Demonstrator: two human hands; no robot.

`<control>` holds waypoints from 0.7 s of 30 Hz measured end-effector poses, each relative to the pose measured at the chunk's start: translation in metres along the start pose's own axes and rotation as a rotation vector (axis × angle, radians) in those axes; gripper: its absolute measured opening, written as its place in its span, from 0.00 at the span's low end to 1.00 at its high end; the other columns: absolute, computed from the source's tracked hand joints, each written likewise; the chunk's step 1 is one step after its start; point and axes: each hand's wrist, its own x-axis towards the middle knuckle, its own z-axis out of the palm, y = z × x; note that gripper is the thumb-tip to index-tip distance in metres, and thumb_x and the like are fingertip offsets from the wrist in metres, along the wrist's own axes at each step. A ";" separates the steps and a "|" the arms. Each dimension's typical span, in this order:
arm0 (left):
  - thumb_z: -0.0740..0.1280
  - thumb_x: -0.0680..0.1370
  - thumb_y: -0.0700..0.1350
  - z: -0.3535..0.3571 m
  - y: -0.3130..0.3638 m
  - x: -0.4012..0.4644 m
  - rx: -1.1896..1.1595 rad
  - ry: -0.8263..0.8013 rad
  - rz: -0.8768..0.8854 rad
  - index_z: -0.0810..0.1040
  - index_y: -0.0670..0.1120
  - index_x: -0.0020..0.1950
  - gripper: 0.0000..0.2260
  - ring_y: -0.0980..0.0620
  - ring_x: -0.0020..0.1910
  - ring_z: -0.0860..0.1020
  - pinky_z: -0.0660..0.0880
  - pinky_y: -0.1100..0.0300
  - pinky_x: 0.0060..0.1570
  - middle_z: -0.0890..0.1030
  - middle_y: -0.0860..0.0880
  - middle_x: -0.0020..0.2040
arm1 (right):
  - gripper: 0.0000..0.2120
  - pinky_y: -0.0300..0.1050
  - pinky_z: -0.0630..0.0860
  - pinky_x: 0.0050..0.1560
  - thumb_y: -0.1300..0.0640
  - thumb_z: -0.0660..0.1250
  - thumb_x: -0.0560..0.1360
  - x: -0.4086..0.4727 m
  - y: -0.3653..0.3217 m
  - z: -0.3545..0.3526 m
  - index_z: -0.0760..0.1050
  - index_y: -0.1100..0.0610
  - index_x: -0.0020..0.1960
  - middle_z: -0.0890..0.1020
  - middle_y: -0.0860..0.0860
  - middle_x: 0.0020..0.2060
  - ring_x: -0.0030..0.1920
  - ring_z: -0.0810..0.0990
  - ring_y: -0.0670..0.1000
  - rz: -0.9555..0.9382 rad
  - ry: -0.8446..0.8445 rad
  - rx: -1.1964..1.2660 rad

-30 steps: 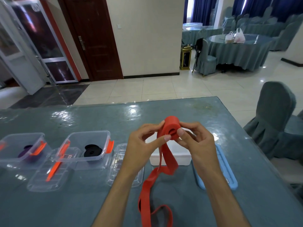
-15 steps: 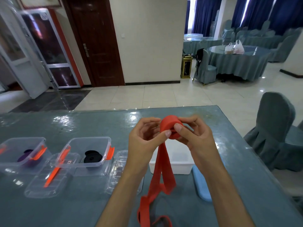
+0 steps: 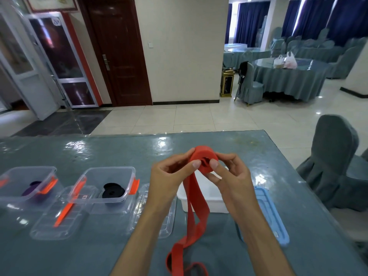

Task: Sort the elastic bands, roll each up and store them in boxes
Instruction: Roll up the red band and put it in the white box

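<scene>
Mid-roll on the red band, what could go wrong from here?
1. The roll is pinched only between the thumbs and fingertips of the left hand and right hand; a slip might let it spring loose.
2. The band's long tail hangs twisted down to the table, so it may wind in crooked.
3. The tail hangs in front of the white box and may snag on its rim.

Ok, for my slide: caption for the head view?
Both hands roll a red elastic band above the white box.
</scene>
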 end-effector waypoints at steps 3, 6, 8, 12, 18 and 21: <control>0.81 0.68 0.51 0.000 0.007 0.002 0.043 0.022 0.026 0.89 0.52 0.56 0.16 0.48 0.54 0.87 0.81 0.62 0.53 0.89 0.47 0.52 | 0.11 0.60 0.82 0.62 0.59 0.80 0.68 -0.001 0.003 -0.007 0.78 0.57 0.43 0.88 0.58 0.54 0.56 0.87 0.63 0.011 -0.043 -0.153; 0.81 0.68 0.51 0.005 0.009 0.002 0.092 0.023 0.015 0.88 0.53 0.53 0.14 0.49 0.52 0.87 0.81 0.57 0.55 0.89 0.48 0.51 | 0.16 0.49 0.83 0.54 0.60 0.85 0.66 -0.002 0.003 -0.007 0.78 0.55 0.42 0.88 0.57 0.48 0.50 0.89 0.60 -0.008 -0.041 -0.244; 0.81 0.71 0.50 0.006 0.012 0.002 0.154 0.017 0.021 0.88 0.55 0.53 0.12 0.52 0.54 0.86 0.80 0.53 0.58 0.88 0.51 0.53 | 0.15 0.43 0.83 0.50 0.56 0.84 0.65 -0.003 -0.001 -0.007 0.80 0.52 0.46 0.87 0.55 0.48 0.48 0.89 0.58 -0.045 -0.019 -0.238; 0.73 0.75 0.58 -0.004 0.024 0.002 0.383 -0.143 0.014 0.84 0.62 0.65 0.18 0.56 0.61 0.79 0.78 0.53 0.66 0.78 0.55 0.63 | 0.20 0.52 0.86 0.55 0.57 0.84 0.68 -0.002 -0.003 -0.009 0.83 0.51 0.57 0.87 0.56 0.54 0.54 0.88 0.61 -0.085 -0.008 -0.179; 0.75 0.79 0.48 -0.001 0.028 0.004 0.450 -0.142 0.082 0.79 0.59 0.70 0.20 0.55 0.58 0.83 0.79 0.61 0.62 0.85 0.53 0.57 | 0.12 0.51 0.84 0.58 0.61 0.81 0.66 -0.001 0.000 -0.006 0.81 0.52 0.46 0.88 0.58 0.52 0.55 0.88 0.58 -0.024 -0.036 -0.110; 0.80 0.75 0.45 -0.001 0.029 0.005 0.332 -0.081 0.122 0.83 0.52 0.63 0.18 0.53 0.54 0.86 0.83 0.58 0.58 0.88 0.52 0.52 | 0.14 0.50 0.85 0.55 0.61 0.81 0.65 0.004 -0.009 -0.008 0.77 0.54 0.42 0.88 0.59 0.48 0.53 0.87 0.61 -0.043 -0.049 -0.215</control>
